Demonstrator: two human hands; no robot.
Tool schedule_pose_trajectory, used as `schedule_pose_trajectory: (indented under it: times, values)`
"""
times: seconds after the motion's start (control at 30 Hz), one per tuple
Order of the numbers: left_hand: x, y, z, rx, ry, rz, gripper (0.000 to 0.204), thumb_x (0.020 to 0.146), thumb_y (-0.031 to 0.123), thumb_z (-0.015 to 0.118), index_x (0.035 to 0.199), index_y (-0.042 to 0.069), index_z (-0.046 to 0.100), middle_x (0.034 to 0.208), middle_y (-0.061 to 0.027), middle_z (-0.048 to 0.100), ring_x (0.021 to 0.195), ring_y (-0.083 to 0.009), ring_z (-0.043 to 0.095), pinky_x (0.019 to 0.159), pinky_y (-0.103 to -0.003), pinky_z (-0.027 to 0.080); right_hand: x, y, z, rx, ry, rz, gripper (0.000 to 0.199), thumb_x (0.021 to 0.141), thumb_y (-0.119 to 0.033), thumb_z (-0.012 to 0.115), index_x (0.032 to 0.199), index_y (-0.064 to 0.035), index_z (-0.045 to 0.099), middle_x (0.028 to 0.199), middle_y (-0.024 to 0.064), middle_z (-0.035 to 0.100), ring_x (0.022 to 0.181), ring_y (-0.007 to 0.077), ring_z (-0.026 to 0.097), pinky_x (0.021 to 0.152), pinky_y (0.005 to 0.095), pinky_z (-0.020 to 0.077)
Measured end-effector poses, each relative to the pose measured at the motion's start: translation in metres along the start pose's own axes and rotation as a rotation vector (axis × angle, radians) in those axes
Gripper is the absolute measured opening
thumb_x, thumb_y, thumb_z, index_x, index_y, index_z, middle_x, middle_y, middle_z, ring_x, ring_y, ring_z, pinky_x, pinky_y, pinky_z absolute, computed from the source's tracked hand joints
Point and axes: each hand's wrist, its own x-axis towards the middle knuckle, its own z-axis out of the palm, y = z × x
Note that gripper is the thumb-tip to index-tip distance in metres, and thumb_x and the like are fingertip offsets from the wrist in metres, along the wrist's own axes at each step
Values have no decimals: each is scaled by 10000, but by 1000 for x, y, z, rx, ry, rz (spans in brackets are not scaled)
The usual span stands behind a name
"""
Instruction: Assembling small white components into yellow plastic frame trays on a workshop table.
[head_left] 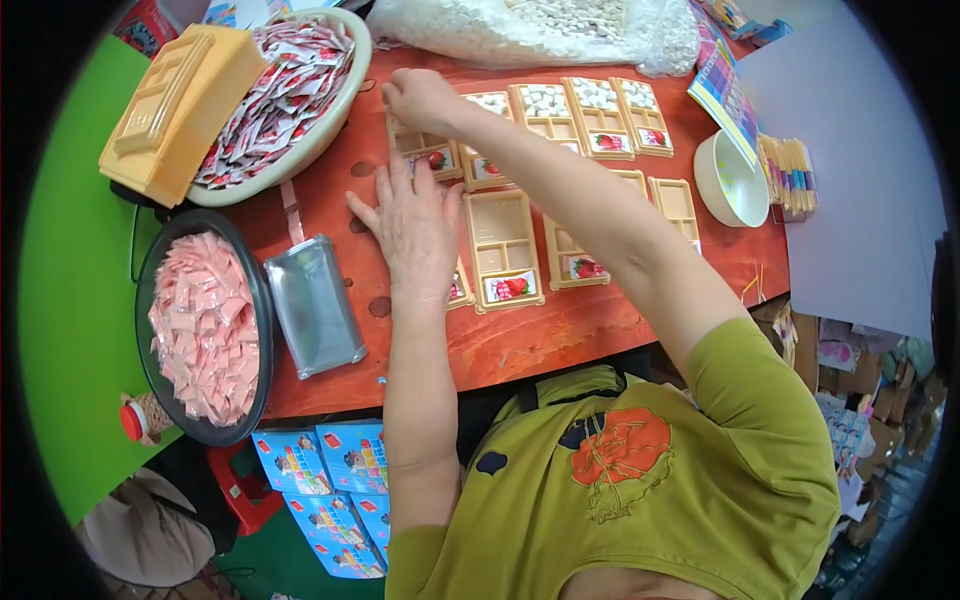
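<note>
My right hand (425,98) reaches across to the far-left beige compartment tray (401,138). Its fingers curl down over the tray's far part, and what they hold, if anything, is hidden. My left hand (415,225) is spread flat just in front, its fingertips at that tray's near edge. A strawberry-print sachet (434,160) lies in the tray's near compartment. To the right in the same row, several trays hold white cubes (545,100) in their far compartments. In the nearer row, a beige tray (502,225) has a sachet but no cubes; my right forearm partly covers others.
At left stand a pale bowl (362,55) of sachets, stacked beige trays (175,110), a black basin (264,330) of pink packets and a clear plastic container (315,305). A bag of white cubes (480,25) lies behind; a white bowl (712,180) is right. Blue boxes (330,520) sit below.
</note>
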Motion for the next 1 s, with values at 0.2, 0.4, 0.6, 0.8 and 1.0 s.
schedule_pose_trajectory:
  times: [0.2,0.4,0.6,0.8,1.0]
  values:
    - [-5,-4,-4,23,-14,-24,497,941,352,655,1301,16,583,1483,-202,434,1356,-372,440,1126,-699,209,-11,-2,-30,11,8,-97,385,964,-306,516,939,33,696,969,288,691,979,428,673,892,492,525]
    - [0,1,-7,1,-51,-46,533,973,394,619,1342,11,575,1550,-222,364,1376,-353,434,1153,-688,178,-23,66,-185,-146,335,76,335,954,-313,573,955,-9,715,761,60,665,640,136,611,591,310,501]
    - [-1,6,-10,24,-59,-38,524,982,394,612,1348,23,564,1541,-221,380,1357,-352,460,1154,-685,180,-77,108,-224,-60,169,341,386,973,-405,601,912,-41,714,699,13,597,620,99,561,552,274,455]
    - [0,4,-7,38,-68,-24,496,981,382,619,1325,27,579,1530,-219,401,1338,-345,484,1152,-688,176,-68,125,-203,-384,65,149,435,997,-412,565,941,-1,696,764,39,657,676,110,610,577,292,500]
    - [-3,-9,-11,40,-5,-12,428,976,339,628,1278,35,626,1493,-189,470,1315,-323,512,1155,-678,177,-29,130,-241,77,20,211,402,986,-423,572,959,-52,721,787,38,664,616,117,605,532,278,516]
